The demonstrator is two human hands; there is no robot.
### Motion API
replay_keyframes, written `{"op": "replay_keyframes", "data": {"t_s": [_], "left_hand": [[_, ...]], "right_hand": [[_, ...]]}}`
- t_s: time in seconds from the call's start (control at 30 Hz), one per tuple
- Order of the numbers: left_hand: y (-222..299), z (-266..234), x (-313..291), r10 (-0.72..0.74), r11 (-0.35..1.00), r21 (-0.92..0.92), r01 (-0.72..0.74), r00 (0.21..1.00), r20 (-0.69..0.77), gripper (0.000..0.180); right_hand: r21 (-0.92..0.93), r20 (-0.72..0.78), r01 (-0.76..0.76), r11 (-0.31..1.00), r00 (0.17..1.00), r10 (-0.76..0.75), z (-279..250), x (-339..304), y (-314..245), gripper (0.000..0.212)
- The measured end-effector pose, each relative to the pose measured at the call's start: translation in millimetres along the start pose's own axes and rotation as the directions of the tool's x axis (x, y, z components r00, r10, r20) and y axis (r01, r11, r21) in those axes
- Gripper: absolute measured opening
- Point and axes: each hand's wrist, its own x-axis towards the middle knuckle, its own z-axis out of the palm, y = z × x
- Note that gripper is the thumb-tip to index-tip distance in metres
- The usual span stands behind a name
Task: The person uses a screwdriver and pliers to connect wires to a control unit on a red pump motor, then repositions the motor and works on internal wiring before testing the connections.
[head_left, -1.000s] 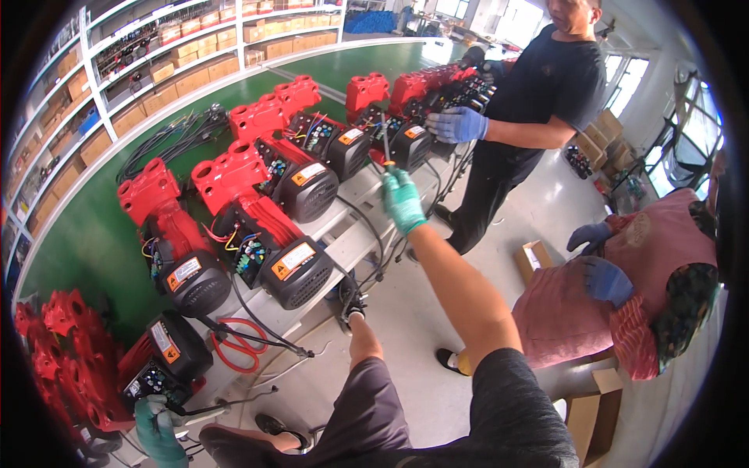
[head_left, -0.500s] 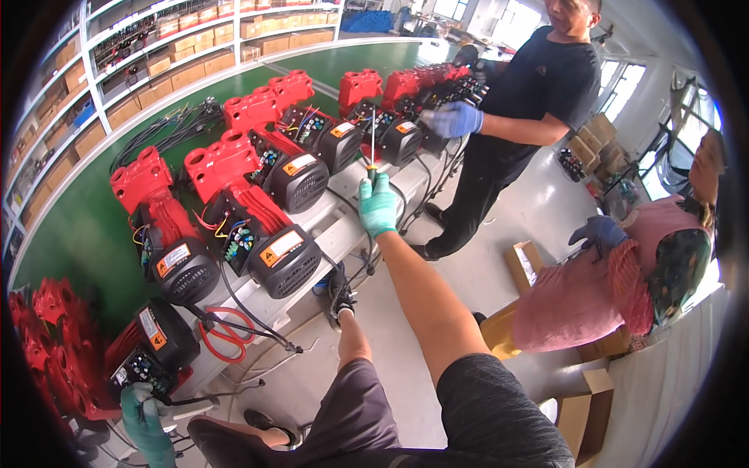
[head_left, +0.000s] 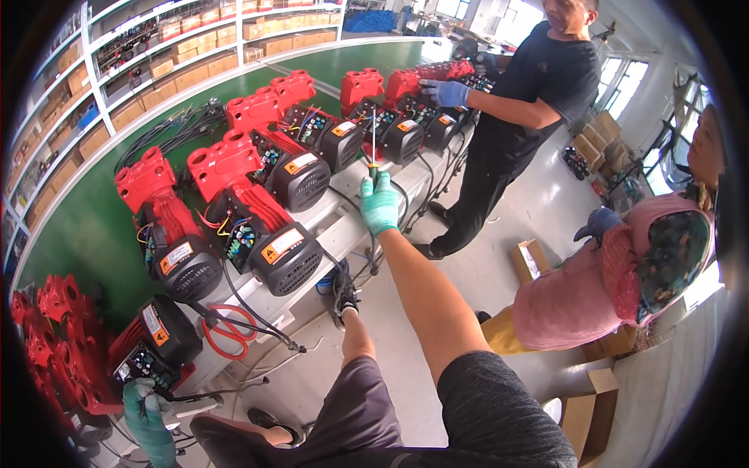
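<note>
In my right hand (head_left: 379, 204), in a pale green glove, a screwdriver (head_left: 374, 148) is held upright. Its long metal shaft points away over the row of motors; the fist wraps its dark handle. My left hand (head_left: 147, 417), also gloved, is curled around a black cable (head_left: 183, 398) beside a motor's open wiring box (head_left: 142, 365) at lower left. That red-and-black motor (head_left: 173, 331) has coloured wires and terminals exposed. More motors with red cast housings stand in a row, the closest including one with a black fan cover (head_left: 287, 261).
Orange-red looped handles (head_left: 228, 331) lie at the bench edge among hanging black cables. Red castings (head_left: 66, 343) are piled at left. A person in black (head_left: 519, 101) touches the far motors; another in a pink apron (head_left: 577, 300) stands at right near cardboard boxes (head_left: 589, 413).
The person in black has moved a blue-gloved hand back onto a far red housing. My hands and the screwdriver stay almost in place.
</note>
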Motion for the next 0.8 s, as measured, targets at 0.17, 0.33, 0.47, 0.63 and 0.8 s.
{"op": "replay_keyframes", "data": {"t_s": [0.17,0.33,0.47,0.63,0.8], "left_hand": [[47,-6,1,-0.030,0.987,0.160,0.018,0.997,0.072,0.030],[-29,-14,6,0.004,0.999,-0.052,0.000,0.996,0.090,0.029],[48,-2,5,-0.047,0.978,0.206,0.032,0.997,0.066,0.032],[47,-1,5,-0.045,0.980,0.196,0.031,0.997,0.065,0.030],[43,-4,5,-0.008,0.978,0.207,-0.010,0.996,0.088,0.027]], "right_hand": [[0.003,0.019,0.002,1.000,1.000,-0.002,11,-1,-5,0.043],[-0.083,-0.013,-0.046,0.995,0.999,0.045,-17,-2,-8,0.043],[-0.026,-0.014,0.016,1.000,1.000,-0.017,4,-3,-7,0.042],[-0.040,-0.013,-0.006,0.999,1.000,0.005,-1,-4,-8,0.042],[-0.051,-0.004,-0.009,0.999,1.000,0.009,-4,-6,-13,0.043]]}}
